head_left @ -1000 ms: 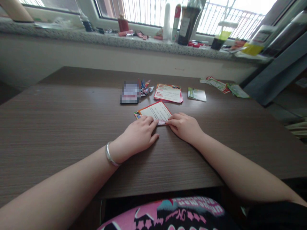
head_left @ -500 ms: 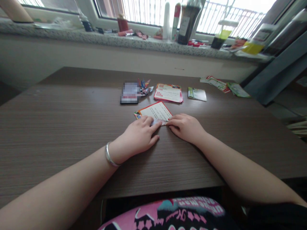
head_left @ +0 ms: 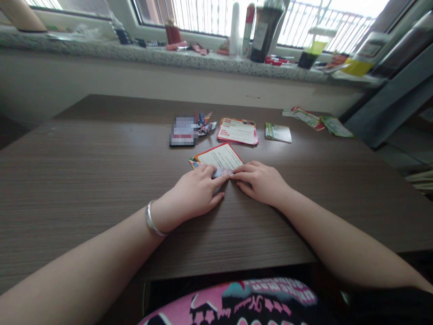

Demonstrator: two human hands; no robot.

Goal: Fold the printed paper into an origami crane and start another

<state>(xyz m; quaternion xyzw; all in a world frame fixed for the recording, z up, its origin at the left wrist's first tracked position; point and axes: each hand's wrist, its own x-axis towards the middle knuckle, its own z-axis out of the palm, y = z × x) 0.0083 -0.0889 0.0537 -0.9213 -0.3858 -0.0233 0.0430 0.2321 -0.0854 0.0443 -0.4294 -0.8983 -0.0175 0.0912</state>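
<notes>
A printed paper sheet (head_left: 221,155) with a red border lies turned at an angle on the table, its near edge folded over to show a coloured strip. My left hand (head_left: 194,192), a silver bangle at its wrist, rests on the left part of that fold. Its index finger is stretched along the folded edge and the thumb is apart. From the right, my right hand (head_left: 260,180) presses its fingertips on the near corner of the fold, close to the left index tip. Its thumb sits apart below the fingers. Fingers cover part of the fold.
Behind the sheet are a blurred-out phone-like device (head_left: 183,132), a folded paper piece (head_left: 205,125), a stack of printed sheets (head_left: 237,131) and a smaller card stack (head_left: 278,132). Green and red paper pieces (head_left: 307,118) lie far right. Bottles (head_left: 265,34) stand on the windowsill.
My right fingertips have slid slightly left along the folded edge, towards my left index finger. My left index tip has shifted a little right. The sheet stays in place.
</notes>
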